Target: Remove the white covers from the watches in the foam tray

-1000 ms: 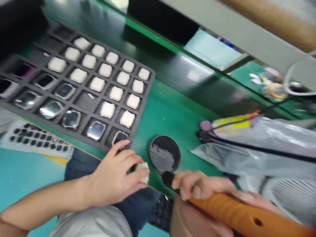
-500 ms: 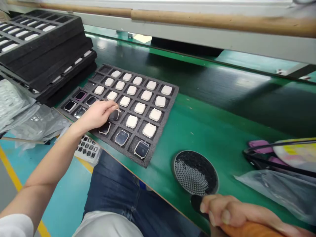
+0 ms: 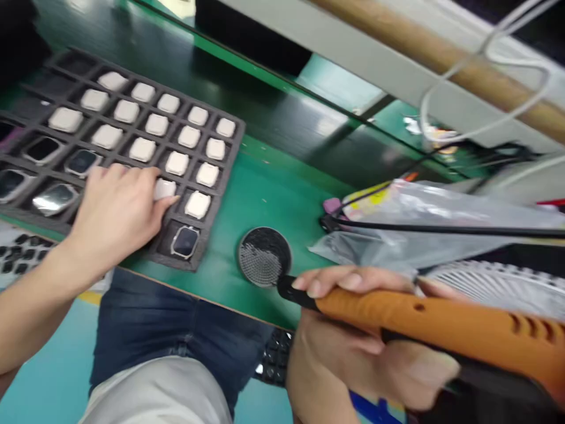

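Note:
My left hand [image 3: 115,207] rests on the near rows of a dark foam tray [image 3: 241,126], its fingers closed around a white watch case [image 3: 164,188] in one of the cells. The tray holds several white cases in its far rows and several dark-screened watch bodies [image 3: 185,241] nearer me. My right hand [image 3: 353,335] is wrapped round an orange electric screwdriver [image 3: 441,324], whose black tip points at a round black dish [image 3: 263,257] of tiny screws on the green mat.
A grey plastic bag [image 3: 419,229] with a black cable over it lies right of the dish. A white fan grille [image 3: 498,288] sits behind the screwdriver. A dark conveyor strip [image 3: 247,94] runs beyond the tray. A small tray of black parts [image 3: 17,259] hangs below the table edge.
My left hand left the tray's middle-left cells and came to a white case near the front right corner. The view swung right and tilted, and the screwdriver rose into view.

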Tool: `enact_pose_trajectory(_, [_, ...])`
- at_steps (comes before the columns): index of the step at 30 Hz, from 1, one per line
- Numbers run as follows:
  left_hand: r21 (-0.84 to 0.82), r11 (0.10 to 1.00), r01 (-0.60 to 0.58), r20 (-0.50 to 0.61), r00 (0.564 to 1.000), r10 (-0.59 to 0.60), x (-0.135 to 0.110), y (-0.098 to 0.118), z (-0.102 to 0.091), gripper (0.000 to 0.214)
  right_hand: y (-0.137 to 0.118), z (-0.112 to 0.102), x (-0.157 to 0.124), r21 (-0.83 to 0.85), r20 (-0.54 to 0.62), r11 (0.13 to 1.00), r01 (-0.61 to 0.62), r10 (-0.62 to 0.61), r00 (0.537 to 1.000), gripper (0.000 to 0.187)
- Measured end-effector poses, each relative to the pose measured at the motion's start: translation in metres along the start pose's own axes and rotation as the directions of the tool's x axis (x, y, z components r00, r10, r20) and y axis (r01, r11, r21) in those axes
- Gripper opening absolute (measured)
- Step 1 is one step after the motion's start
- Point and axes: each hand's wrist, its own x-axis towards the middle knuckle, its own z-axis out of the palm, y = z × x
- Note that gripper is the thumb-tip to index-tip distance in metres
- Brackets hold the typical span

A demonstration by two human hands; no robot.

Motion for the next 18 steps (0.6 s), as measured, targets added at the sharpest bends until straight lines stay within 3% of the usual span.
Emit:
enact_pose_trajectory(3, [0.034, 0.998, 0.051, 0.053, 0.997, -0.052, 0.005, 0.001, 0.004, 0.052, 0.007, 0.011, 0.013, 0.013, 0.005, 0.995, 0.097, -0.097, 0.995, 0.043])
enact_pose_trajectory(5, [-0.030, 0.995, 0.097, 0.054, 0.994, -0.095, 0.007, -0.001, 0.006, 0.050, 0.012, 0.016, 0.017, 0.045, 0.009, 0.992, 0.120, -0.121, 0.993, 0.046])
enact_pose_trajectory(8, [-0.162, 0.979, 0.125, -0.062, 0.989, -0.137, 0.000, 0.001, 0.002, 0.045, 0.019, 0.023, 0.018, 0.084, -0.008, 0.990, 0.115, -0.114, 0.993, 0.045])
enact_pose_trajectory(11, [-0.274, 0.960, 0.048, -0.236, 0.965, -0.115, -0.024, 0.019, -0.001, 0.036, 0.025, 0.029, 0.016, 0.097, -0.012, 0.990, 0.102, -0.101, 0.995, 0.040])
enact_pose_trajectory(13, [-0.342, 0.932, -0.118, -0.290, 0.957, 0.015, -0.045, 0.039, 0.002, 0.037, 0.028, 0.031, 0.015, 0.092, 0.003, 0.991, 0.102, -0.102, 0.995, 0.040])
enact_pose_trajectory(14, [-0.397, 0.888, -0.230, -0.264, 0.956, 0.130, -0.056, 0.050, 0.006, 0.038, 0.030, 0.031, 0.015, 0.088, 0.013, 0.991, 0.097, -0.098, 0.995, 0.040])
enact_pose_trajectory(16, [-0.476, 0.790, -0.387, -0.233, 0.921, 0.311, -0.073, 0.072, 0.015, 0.042, 0.033, 0.032, 0.015, 0.077, 0.026, 0.993, 0.094, -0.096, 0.995, 0.040])
enact_pose_trajectory(18, [-0.436, 0.756, -0.489, -0.237, 0.872, 0.428, -0.082, 0.088, 0.024, 0.043, 0.036, 0.032, 0.015, 0.065, 0.035, 0.994, 0.093, -0.095, 0.995, 0.040])
